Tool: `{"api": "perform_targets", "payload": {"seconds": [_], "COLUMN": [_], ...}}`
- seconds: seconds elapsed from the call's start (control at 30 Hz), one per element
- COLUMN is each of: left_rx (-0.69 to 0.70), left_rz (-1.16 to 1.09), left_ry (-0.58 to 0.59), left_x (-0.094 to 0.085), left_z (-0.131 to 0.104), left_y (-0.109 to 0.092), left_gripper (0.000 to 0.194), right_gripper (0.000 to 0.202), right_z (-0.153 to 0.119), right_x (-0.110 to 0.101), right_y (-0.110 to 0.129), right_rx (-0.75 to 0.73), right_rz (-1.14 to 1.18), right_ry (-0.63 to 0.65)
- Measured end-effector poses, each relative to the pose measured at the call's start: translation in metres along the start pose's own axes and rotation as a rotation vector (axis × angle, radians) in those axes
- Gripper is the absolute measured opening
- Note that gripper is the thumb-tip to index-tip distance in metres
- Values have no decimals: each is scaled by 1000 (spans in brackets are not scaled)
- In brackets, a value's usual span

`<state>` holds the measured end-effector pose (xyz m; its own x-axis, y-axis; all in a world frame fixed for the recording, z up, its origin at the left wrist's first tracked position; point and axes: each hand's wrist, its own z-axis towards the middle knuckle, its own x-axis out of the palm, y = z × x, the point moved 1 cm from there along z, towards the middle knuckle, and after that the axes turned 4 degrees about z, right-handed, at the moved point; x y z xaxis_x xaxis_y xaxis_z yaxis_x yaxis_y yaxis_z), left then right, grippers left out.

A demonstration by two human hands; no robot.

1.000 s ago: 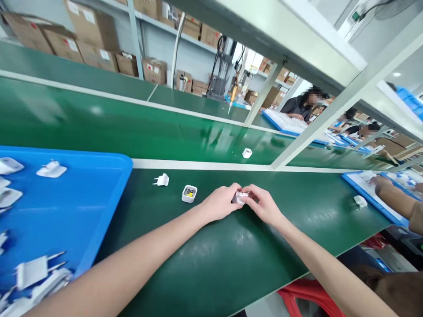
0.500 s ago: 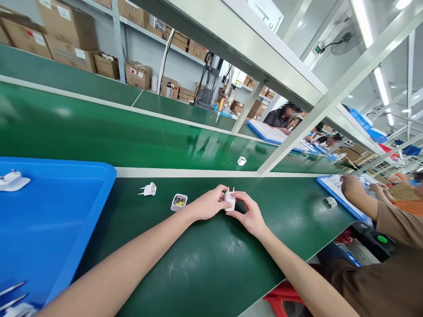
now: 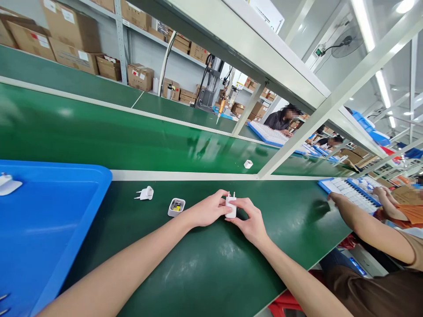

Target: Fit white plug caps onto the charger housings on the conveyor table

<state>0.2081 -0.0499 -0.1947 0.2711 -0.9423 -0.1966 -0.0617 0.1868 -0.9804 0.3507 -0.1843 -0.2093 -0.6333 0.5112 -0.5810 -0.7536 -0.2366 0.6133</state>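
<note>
- Currently left hand [image 3: 211, 209] pinching white plug [image 3: 231, 208] from its left side, thumb across the front.
- Right hand [image 3: 251, 220] curled round from the other side, forefinger and thumb on the same plug.
- Plug upright, pins up, between both hands over green bench [image 3: 205, 268]; can't tell if it touches the surface.
- White housing [image 3: 172, 213] near left wrist, open side up, yellow and dark parts inside.
- Further left, pronged piece [image 3: 145, 193] lying on bench, prongs pointing left.
- Blue tray [image 3: 62, 233] at far left: white part [image 3: 9, 185] in it, metal pin tips at frame edge.
- Past the pale strip [image 3: 185, 175], small white cube [image 3: 248, 164] on the green surface [image 3: 145, 145].
- Right side: co-worker's hand [image 3: 335, 197] beside blue-edged tray [image 3: 324, 186], rows of white pieces in it.
- Red stool [image 3: 287, 301] below bench edge.
- Back: dispenser [image 3: 221, 105] with orange barrel, cardboard boxes [image 3: 74, 28] on shelving, person in dark top [image 3: 273, 119].
</note>
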Motion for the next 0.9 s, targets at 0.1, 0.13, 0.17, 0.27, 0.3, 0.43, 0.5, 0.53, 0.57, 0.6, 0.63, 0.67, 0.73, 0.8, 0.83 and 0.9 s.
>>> {"api": "perform_targets", "payload": {"seconds": [0.1,0.13,0.17,0.27,0.3,0.43,0.5,0.53,0.57,0.6,0.63,0.67,0.73,0.8,0.83,0.9], "left_rx": [-24,-34,-43,-56,-57,-62,-64,-63,-62,-62,-60,-55,-41,-26,-19,-5], "left_rz": [36,55,76,133,149,198,213,218,220,222,230,241,273,294,297,303], "left_ry": [-6,-16,-28,-59,-66,-84,-88,-90,-93,-99,-107,-113,-123,-126,-128,-139], "left_x": [1,1,1,3,3,4,4,4,4,4,4,5,6,7,8,8], "left_z": [-2,-2,-3,-6,-7,-11,-12,-12,-12,-12,-12,-12,-12,-12,-12,-12], "left_y": [-3,-4,-5,-8,-9,-14,-14,-14,-13,-13,-12,-12,-12,-13,-13,-13], "left_gripper": [43,47,50,59,61,64,64,64,64,64,63,62,57,51,50,49], "right_gripper": [37,37,36,36,39,51,56,57,59,58,57,52,39,28,27,35], "right_z": [-2,-3,-3,-6,-8,-24,-35,-40,-42,-41,-35,-25,13,69,100,158], "right_x": [-4,-10,-20,-66,-85,-152,-169,-173,-173,-170,-165,-156,-131,-102,-89,-72], "right_y": [-6,-13,-22,-64,-81,-137,-147,-148,-146,-141,-136,-131,-124,-125,-127,-135], "right_rx": [-8,-1,13,90,123,203,209,206,200,188,171,149,99,68,71,121], "right_rz": [-62,-94,-133,-296,-363,-585,-658,-690,-720,-747,-768,-779,-763,-711,-688,-651], "right_ry": [-3,-11,-30,-169,-229,-318,-315,-322,-335,-349,-355,-341,-243,-107,-72,-79]}}
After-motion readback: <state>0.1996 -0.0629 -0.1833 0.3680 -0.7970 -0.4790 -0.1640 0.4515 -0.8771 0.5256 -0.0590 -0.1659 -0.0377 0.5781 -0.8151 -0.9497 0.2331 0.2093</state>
